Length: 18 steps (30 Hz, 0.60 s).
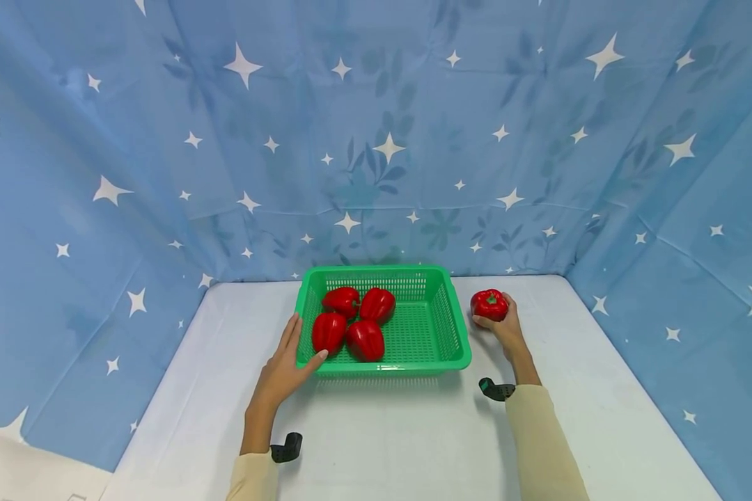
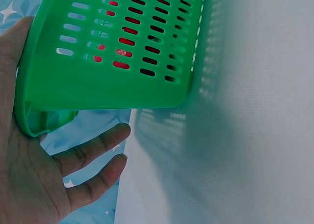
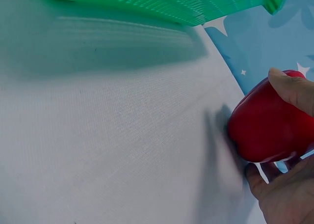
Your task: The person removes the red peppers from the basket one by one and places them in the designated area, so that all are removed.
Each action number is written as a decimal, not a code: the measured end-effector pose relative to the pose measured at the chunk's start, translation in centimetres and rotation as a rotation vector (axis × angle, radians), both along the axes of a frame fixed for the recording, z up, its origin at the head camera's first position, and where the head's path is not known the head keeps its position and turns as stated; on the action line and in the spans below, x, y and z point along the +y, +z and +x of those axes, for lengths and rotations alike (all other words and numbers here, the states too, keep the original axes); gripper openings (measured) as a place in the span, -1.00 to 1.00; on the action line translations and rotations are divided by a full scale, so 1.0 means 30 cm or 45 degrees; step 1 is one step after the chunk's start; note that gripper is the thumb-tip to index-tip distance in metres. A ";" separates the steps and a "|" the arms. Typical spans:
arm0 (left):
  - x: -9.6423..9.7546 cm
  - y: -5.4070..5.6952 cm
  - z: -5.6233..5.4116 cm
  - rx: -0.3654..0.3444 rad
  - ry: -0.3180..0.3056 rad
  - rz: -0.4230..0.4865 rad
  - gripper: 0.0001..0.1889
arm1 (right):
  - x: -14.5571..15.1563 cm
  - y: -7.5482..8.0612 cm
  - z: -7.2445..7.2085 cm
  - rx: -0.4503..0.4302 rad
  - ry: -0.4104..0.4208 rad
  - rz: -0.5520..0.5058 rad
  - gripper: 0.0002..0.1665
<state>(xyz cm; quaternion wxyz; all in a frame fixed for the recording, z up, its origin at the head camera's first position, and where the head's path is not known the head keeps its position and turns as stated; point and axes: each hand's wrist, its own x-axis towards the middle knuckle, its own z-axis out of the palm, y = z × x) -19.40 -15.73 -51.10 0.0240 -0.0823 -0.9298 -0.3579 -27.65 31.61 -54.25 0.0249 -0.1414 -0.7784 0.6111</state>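
Note:
A red bell pepper [image 1: 489, 305] with a green stem is gripped by my right hand [image 1: 504, 327], to the right of the green basket [image 1: 388, 367]. In the right wrist view the thumb lies on one side of this pepper [image 3: 270, 123] and the fingers on the other, close over the table. Several more red bell peppers [image 1: 366, 341] lie in the left half of the basket. My left hand [image 1: 283, 370] rests at the basket's near left corner, thumb over the rim. Its fingers [image 2: 93, 187] stretch out loosely beside the basket's wall [image 2: 108, 86] in the left wrist view.
The basket stands on a white table [image 1: 376, 431], near its back edge. A blue curtain [image 1: 376, 139] with white stars encloses the back and both sides. Each wrist carries a small black camera [image 1: 286, 447].

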 end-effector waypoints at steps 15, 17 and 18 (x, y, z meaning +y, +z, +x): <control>0.003 0.005 -0.001 0.014 -0.006 -0.009 -0.01 | 0.010 0.006 0.003 -0.007 0.005 0.001 0.25; 0.003 0.003 -0.001 0.010 -0.007 -0.011 -0.01 | 0.010 0.005 0.007 -0.006 0.008 0.007 0.25; 0.003 0.003 0.000 0.009 -0.009 -0.012 -0.01 | 0.010 0.005 0.010 -0.007 0.008 0.013 0.25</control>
